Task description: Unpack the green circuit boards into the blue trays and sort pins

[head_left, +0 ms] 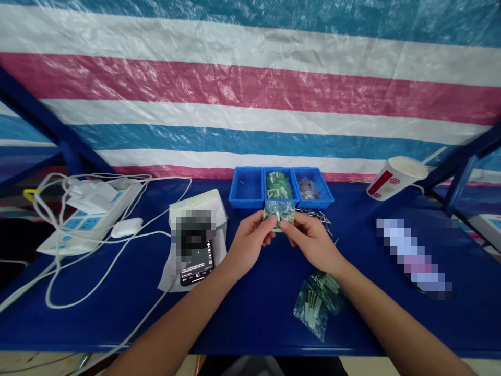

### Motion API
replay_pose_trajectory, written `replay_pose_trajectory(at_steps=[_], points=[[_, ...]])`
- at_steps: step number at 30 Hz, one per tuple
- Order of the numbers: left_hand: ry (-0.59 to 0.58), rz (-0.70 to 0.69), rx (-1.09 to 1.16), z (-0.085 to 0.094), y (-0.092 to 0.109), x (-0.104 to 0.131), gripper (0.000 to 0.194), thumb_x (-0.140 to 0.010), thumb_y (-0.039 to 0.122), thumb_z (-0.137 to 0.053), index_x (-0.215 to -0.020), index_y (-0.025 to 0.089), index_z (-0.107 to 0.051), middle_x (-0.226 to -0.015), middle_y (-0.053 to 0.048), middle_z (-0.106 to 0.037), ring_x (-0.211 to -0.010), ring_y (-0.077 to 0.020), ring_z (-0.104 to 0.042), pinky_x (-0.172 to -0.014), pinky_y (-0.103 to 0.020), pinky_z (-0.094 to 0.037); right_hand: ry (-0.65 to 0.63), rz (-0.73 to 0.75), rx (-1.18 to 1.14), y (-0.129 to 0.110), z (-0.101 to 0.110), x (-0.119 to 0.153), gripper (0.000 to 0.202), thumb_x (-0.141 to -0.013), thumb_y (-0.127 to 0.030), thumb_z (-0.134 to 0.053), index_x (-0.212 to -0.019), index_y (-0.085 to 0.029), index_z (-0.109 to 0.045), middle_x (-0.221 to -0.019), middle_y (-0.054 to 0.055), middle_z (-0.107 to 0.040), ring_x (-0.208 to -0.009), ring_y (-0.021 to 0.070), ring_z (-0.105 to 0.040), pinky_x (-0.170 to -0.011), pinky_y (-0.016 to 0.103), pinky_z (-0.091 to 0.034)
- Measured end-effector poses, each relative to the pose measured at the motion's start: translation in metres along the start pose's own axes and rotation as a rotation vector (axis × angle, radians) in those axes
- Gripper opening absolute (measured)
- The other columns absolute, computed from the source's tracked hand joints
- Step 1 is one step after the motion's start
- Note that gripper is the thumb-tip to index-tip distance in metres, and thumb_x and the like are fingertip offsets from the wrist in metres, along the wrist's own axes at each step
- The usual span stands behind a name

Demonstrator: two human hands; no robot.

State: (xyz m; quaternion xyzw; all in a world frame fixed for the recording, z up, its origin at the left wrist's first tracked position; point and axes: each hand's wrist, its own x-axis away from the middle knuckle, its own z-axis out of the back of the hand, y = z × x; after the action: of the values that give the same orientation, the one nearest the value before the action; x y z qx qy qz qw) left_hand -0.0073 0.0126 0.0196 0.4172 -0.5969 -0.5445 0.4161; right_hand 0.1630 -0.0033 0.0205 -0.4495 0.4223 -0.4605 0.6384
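Observation:
Both hands hold one small clear plastic bag [279, 209] just in front of the middle blue bin [278, 172]. My left hand [251, 237] pinches its left side, and my right hand [309, 235] pinches its right side, thumbs nearly meeting. Small pale parts show inside the bag. The middle bin holds green-tinted bags of parts, the right bin [327, 197] small metallic pieces in plastic, and the left bin [246, 197] a single screw-like piece. Loose dark metal pieces [323, 219] lie behind my right hand. Two filled bags [311, 308] rest near my right forearm.
On the left are a power strip [50, 244], white cables, an earphone case [127, 227] and a lit phone [198, 266] leaning on a tissue pack [219, 201]. A tilted paper cup [385, 183] and a blurred object [410, 256] are at right. Blue frame bars flank the table.

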Motion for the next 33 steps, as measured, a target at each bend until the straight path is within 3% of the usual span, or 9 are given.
replay_pose_trajectory(at_steps=[13, 33], points=[[0.014, -0.104, -0.038, -0.0022, -0.0056, 0.0016, 0.028, -0.094, 0.039, -0.057, -0.076, 0.018, -0.053, -0.064, 0.005, -0.049, -0.056, -0.0089, -0.044, -0.055, -0.024, -0.035, 0.013, -0.016, -0.076, -0.0013, -0.0009, -0.0004, 0.031, -0.092, -0.044, -0.063, -0.072, -0.021, -0.058, -0.057, -0.005, -0.046, -0.053, 0.0118, -0.044, -0.054, 0.027, -0.035], [0.021, -0.115, -0.01, -0.0033, -0.0004, 0.0031, 0.032, -0.091, 0.039, -0.059, -0.069, 0.018, -0.049, -0.06, 0.006, -0.047, -0.054, -0.0085, -0.042, -0.055, -0.023, -0.034, 0.009, 0.007, -0.096, -0.0019, -0.0001, 0.0005, 0.033, -0.09, -0.046, -0.066, -0.071, -0.021, -0.056, -0.057, -0.005, -0.046, -0.053, 0.0116, -0.044, -0.052, 0.027, -0.036]])
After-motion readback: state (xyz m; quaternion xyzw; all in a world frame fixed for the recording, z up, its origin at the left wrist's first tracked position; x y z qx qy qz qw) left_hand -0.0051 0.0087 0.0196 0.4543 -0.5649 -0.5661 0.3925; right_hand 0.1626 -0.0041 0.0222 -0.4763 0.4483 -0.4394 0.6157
